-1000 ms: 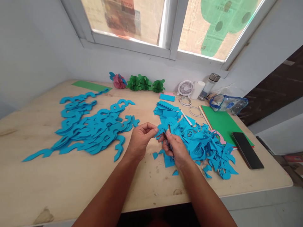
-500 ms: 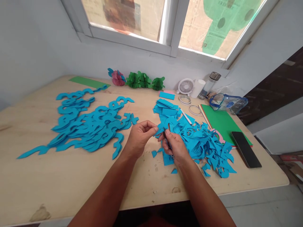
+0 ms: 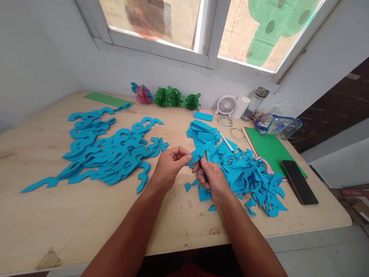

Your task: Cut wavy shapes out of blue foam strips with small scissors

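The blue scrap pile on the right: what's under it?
The scrap pile sits on the wooden table; a pink piece pokes out at its edge. What lies beneath its middle is covered.

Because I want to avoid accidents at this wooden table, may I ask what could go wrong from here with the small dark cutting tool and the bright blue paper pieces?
The small dark cutting tool in the right hand is very close to the left hand's fingertips, which pinch a blue paper piece, so it might nick them. The loose heap of blue paper scraps also lies near the black smartphone, which an arm sweep could perhaps push toward the table edge.
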The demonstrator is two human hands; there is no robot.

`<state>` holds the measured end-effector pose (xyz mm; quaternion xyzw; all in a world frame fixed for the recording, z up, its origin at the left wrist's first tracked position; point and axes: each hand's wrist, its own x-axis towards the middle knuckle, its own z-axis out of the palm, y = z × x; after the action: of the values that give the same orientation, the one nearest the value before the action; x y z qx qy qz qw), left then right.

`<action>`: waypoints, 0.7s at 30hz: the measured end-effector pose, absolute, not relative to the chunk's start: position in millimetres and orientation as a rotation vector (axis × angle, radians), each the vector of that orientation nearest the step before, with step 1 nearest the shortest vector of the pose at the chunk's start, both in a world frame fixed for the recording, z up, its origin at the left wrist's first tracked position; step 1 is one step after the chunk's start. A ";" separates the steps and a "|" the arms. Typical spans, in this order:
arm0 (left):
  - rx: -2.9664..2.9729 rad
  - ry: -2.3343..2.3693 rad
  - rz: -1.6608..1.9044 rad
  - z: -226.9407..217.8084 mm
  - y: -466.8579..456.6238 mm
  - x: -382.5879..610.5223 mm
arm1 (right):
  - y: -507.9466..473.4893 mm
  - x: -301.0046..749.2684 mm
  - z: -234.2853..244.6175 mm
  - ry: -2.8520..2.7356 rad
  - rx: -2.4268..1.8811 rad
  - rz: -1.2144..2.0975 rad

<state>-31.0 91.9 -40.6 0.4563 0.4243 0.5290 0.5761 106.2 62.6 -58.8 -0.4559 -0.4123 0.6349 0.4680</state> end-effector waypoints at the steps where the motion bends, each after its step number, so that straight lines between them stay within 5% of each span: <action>1: 1.071 0.991 1.237 -40.5 91.8 -31.1 | 62.5 106.1 -58.6 -1.010 -1.119 1.556; 21: 1.080 0.961 1.204 -43.4 94.0 -33.9 | 62.3 106.9 -56.6 -1.026 -1.157 1.545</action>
<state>-33.9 94.0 -43.4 0.4638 0.4128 0.5172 0.5890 106.9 62.3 -56.6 -0.4699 -0.4170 0.6276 0.4599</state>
